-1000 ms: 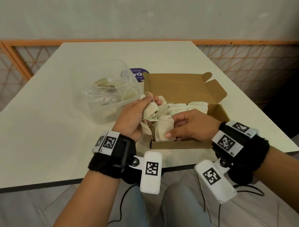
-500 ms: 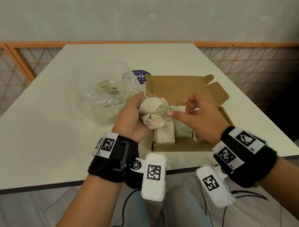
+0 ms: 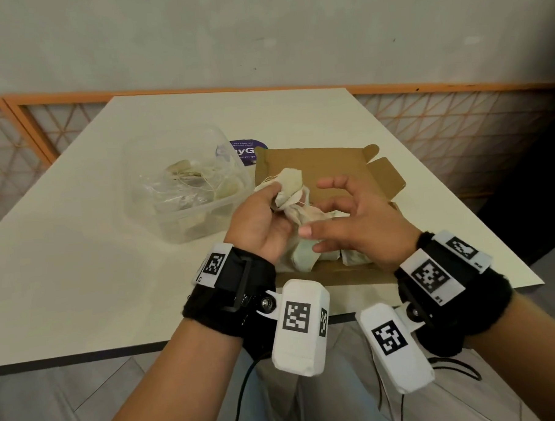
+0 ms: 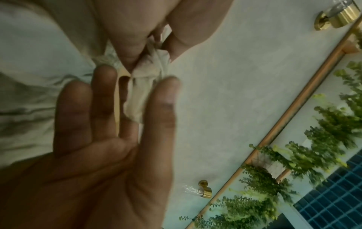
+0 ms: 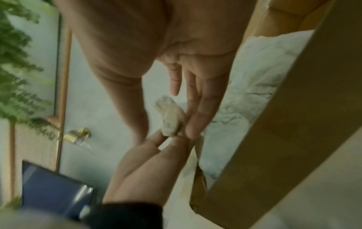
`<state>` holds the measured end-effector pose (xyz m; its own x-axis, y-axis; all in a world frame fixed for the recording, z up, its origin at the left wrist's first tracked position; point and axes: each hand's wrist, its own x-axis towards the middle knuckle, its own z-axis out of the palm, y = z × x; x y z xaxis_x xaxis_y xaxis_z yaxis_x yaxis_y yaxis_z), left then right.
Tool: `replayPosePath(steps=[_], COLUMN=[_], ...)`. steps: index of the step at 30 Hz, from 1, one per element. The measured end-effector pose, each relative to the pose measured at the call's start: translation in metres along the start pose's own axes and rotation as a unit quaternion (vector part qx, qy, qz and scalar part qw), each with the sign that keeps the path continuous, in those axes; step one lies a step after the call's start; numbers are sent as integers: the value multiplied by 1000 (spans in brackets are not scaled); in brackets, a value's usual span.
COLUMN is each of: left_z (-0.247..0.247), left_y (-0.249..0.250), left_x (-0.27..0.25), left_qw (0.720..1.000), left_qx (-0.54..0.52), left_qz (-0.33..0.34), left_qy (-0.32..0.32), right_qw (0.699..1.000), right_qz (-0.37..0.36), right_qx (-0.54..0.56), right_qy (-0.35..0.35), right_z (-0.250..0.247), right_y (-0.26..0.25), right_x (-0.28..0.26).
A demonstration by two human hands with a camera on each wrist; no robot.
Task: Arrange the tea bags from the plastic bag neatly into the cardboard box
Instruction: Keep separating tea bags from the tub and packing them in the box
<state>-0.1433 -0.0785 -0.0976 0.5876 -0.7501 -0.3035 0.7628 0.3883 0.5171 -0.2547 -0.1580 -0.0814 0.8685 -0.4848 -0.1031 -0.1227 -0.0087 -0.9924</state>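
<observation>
My left hand (image 3: 274, 196) grips a bunch of cream tea bags (image 3: 289, 186) above the near left corner of the open cardboard box (image 3: 318, 164). My right hand (image 3: 316, 213) has come up to the bunch; in the left wrist view its thumb and a finger pinch the cloth of one tea bag (image 4: 154, 46). In the right wrist view that tea bag (image 5: 170, 119) lies against my right fingers (image 5: 197, 114). Several tea bags (image 3: 303, 257) lie flat in the box, partly hidden by my hands. More tea bags sit in the plastic bag (image 3: 189, 188).
The plastic bag sits in a clear tub (image 3: 175, 221) left of the box. A purple round sticker (image 3: 248, 149) lies behind them. The white table (image 3: 81, 266) ends near my wrists, and an orange lattice rail (image 3: 457, 123) runs along its far sides.
My right hand left the tea bags in the box, rose, and reached left to the bunch. My left hand lifted the bunch a little higher over the box.
</observation>
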Motion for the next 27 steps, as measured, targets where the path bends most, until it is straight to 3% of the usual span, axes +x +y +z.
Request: replayPosePath(steps=[4,8,11,15,21,27], left_z=[-3,-6,-16,-27,-32,-35], left_y=[-6,-12,-1,4,-5,-6], left_x=[0,2,3,2,8,11], left_qw=[996,993,993,996,995,992], left_qx=[57,93,58,-3,-15,21], left_qz=[-29,52,102,83,96,121], left_qy=[-64,-48,-29,-14,-2,-12], right_qw=[998,997,982,925,905,927], right_qz=[-35,-31,46,149,187,127], right_qx=[-42,-72,-182,-347,-376,-348], right_qy=[18,26,13,-46,-59,-65], right_z=[-1,0,-9,-21,-14,-6], right_y=[-1,-10,-7,12,21,25], right_x=[2,8,6,4,12,15])
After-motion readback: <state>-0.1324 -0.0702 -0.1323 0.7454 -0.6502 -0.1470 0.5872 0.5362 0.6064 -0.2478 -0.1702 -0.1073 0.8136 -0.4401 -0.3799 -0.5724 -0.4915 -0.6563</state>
